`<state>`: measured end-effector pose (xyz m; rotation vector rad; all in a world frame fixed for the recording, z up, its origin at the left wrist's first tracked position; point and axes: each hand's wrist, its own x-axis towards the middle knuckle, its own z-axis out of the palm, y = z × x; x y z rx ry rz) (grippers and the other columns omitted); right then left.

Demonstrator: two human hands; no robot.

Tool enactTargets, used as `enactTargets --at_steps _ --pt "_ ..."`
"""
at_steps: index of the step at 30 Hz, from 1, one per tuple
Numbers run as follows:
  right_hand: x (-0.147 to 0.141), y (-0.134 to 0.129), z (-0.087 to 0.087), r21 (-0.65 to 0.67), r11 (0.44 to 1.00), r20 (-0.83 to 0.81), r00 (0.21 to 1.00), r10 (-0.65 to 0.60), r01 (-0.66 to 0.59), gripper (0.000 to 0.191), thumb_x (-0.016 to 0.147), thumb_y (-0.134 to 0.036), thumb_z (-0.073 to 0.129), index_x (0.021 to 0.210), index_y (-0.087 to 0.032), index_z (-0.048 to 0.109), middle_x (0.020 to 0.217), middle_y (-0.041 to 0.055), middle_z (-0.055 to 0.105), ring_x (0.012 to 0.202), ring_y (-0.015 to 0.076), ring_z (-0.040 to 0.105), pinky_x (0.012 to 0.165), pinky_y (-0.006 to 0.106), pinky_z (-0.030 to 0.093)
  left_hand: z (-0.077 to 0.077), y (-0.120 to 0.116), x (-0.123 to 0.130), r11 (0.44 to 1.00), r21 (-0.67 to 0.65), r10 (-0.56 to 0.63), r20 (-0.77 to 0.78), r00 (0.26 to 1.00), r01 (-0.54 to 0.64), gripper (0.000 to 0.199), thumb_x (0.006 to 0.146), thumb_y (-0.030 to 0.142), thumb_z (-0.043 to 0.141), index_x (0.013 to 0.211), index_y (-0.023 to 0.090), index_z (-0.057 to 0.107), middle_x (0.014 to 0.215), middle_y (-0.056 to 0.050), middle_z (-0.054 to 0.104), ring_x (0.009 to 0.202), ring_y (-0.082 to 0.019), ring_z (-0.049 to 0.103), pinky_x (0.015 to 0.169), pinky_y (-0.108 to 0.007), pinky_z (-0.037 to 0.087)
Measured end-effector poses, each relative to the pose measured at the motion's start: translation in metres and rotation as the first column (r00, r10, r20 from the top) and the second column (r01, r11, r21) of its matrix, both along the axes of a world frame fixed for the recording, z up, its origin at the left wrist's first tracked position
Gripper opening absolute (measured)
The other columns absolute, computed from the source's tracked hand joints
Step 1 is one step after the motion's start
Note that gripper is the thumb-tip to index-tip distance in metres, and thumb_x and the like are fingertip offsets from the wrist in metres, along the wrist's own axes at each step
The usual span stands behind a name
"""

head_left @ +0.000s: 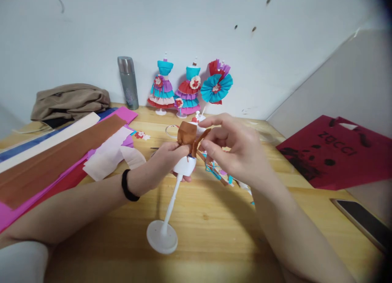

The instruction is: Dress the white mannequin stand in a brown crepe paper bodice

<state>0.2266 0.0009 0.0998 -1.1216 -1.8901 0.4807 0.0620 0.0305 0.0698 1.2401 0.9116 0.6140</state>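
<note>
A small white dress-form stand [185, 166] is tilted over the wooden table, its round base toward me. Brown paper [187, 132] is wrapped round its upper part. My left hand [162, 162] grips the form at the waist, with the thumb on the brown paper and fingertips showing below. On the other side, my right hand [231, 142] pinches a loose end of the brown paper between thumb and fingers.
Colored paper strips [61, 160] lie at left, paper scraps [219, 172] behind my right hand. Three dressed forms [190, 89] and a flask [128, 83] stand by the wall. A brown cloth [70, 101] is at back left; a red bag [333, 152] and phone [361, 221] are at right.
</note>
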Motion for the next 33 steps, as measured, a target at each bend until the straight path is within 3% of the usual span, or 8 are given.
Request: enactTargets --at_steps 3,7,16,25,33 --pt "0.002 -0.003 0.003 0.131 0.990 0.246 0.969 0.016 -0.049 0.022 0.084 -0.012 0.054 0.100 -0.026 0.060 0.068 -0.0023 0.066 0.057 0.0154 0.059 0.058 0.030 0.044 0.003 -0.002 0.001 1.000 -0.003 0.006 0.000 1.000 -0.006 0.020 0.089 0.025 0.049 0.074 0.014 0.057 0.061 -0.003 0.060 0.050 -0.015 0.060 0.049 -0.026 0.051" --pt "0.001 -0.002 0.002 0.203 0.977 0.375 0.927 -0.018 -0.063 0.018 0.085 -0.009 0.050 0.087 -0.024 0.060 0.065 -0.0018 0.064 0.053 0.0139 0.055 0.055 0.028 0.038 0.007 -0.005 0.002 1.000 -0.010 0.010 0.011 1.000 -0.010 0.021 0.089 0.021 0.049 0.071 0.014 0.056 0.062 -0.002 0.058 0.053 -0.013 0.058 0.052 -0.026 0.055" --pt "-0.001 -0.002 -0.002 0.208 0.977 0.369 0.928 -0.045 -0.035 0.016 0.086 -0.010 0.050 0.078 -0.024 0.055 0.066 -0.0019 0.061 0.051 0.0123 0.050 0.053 0.027 0.034 0.001 -0.006 0.004 0.997 0.074 0.001 -0.040 0.999 0.002 0.025 0.090 0.023 0.048 0.069 0.013 0.056 0.060 -0.002 0.060 0.047 -0.013 0.060 0.046 -0.024 0.052" --pt "0.000 -0.002 -0.002 0.219 0.975 0.373 0.926 -0.061 -0.024 0.015 0.083 -0.006 0.051 0.080 -0.020 0.058 0.066 -0.0017 0.063 0.052 0.0108 0.050 0.053 0.025 0.034 -0.017 -0.004 -0.002 0.990 0.101 -0.117 0.218 0.969 0.097 0.029 0.084 0.042 0.056 0.074 0.014 0.057 0.071 -0.005 0.060 0.062 -0.015 0.061 0.056 -0.028 0.058" --pt "0.000 -0.005 -0.003 0.258 0.966 0.492 0.861 -0.127 -0.005 0.014 0.088 -0.011 0.051 0.089 -0.019 0.062 0.071 0.0005 0.068 0.053 0.0122 0.052 0.055 0.026 0.032 -0.024 0.000 -0.005 0.980 0.141 -0.175 0.258 0.950 0.143 0.035 0.086 0.049 0.056 0.079 0.015 0.059 0.076 -0.005 0.060 0.067 -0.017 0.062 0.062 -0.030 0.059"
